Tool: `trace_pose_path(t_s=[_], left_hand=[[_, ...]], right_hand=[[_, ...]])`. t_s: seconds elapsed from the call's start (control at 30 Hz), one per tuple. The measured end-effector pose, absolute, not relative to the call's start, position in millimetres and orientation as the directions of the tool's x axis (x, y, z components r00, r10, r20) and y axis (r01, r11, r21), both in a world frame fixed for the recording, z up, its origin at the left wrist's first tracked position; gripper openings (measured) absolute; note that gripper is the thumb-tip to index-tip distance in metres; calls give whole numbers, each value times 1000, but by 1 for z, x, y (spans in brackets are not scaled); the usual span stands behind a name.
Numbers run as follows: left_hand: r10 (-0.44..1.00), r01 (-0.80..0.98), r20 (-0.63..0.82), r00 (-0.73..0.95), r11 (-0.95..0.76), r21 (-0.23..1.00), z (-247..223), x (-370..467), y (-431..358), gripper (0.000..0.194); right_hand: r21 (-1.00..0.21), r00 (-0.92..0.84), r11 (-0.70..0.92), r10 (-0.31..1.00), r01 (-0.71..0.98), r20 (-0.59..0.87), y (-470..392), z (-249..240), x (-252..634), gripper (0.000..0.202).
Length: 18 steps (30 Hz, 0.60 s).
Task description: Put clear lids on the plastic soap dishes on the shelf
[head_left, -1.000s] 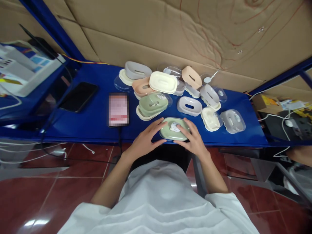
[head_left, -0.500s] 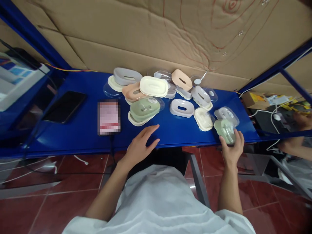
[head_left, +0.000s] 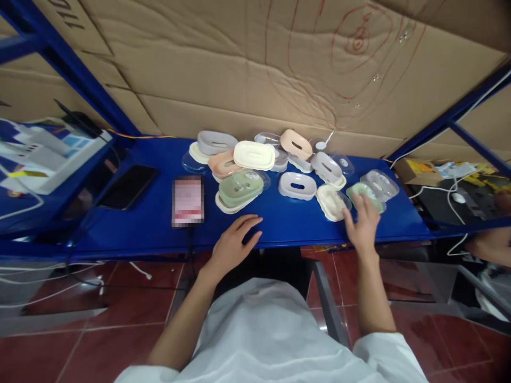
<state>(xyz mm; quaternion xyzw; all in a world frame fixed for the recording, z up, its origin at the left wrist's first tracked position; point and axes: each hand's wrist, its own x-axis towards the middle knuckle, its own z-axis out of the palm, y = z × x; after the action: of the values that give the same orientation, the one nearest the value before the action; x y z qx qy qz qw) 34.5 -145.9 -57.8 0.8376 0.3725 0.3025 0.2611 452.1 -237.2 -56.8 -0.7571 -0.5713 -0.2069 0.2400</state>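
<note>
My left hand (head_left: 235,243) hovers at the front edge of the blue table (head_left: 279,226), fingers apart, holding nothing. Above it lies a green soap dish (head_left: 240,187) on a cream piece. My right hand (head_left: 364,223) is open with spread fingers beside a green dish (head_left: 365,194) under a clear lid; whether the fingertips touch it is not clear. Left of that hand sits a cream dish (head_left: 332,202), and behind it to the right a grey one (head_left: 381,183) with a clear lid. A light grey dish (head_left: 297,185) lies mid-table. A cream tray (head_left: 254,155) rests on the pile.
A dark phone (head_left: 128,186) and a pixelated device (head_left: 188,202) with a cable lie on the left. Cardboard (head_left: 223,69) stands behind the table. At the far right are an open box (head_left: 419,173) and another person's arm (head_left: 495,246).
My right hand has let go of the green dish and opened, shifting up and left. The green dish now lies turned, farther back beside the grey one. The camera view has shifted slightly.
</note>
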Motion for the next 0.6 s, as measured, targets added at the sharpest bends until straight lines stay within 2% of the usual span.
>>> trace_pose_path(t_s=[0.07,0.2,0.3,0.4,0.5,0.6], left_hand=[[781,466,325,534,-592,657,-59,34,-146,34],[753,452,368,546,-635,627,-57,37,-147,31],[692,413,414,591,-701,582,-47,55,-142,31],[596,386,427,680,-786,482,-34,90,-129,40],[561,428,424,710,-823,373,-27,127,-110,50],[577,501,388,719,-817,285,-27,147,-96,49]], right_hand=[[-84,169,-147,804,985,570,-237,-59,422,53],[-94,204,-188,740,978,641,-242,-68,388,33],[-138,277,-245,740,960,613,-248,-73,383,37],[-193,323,-258,760,947,564,-249,-70,387,38],[-323,284,-124,811,938,512,-250,-61,394,31],[-425,135,75,887,902,442,-258,-52,397,25]])
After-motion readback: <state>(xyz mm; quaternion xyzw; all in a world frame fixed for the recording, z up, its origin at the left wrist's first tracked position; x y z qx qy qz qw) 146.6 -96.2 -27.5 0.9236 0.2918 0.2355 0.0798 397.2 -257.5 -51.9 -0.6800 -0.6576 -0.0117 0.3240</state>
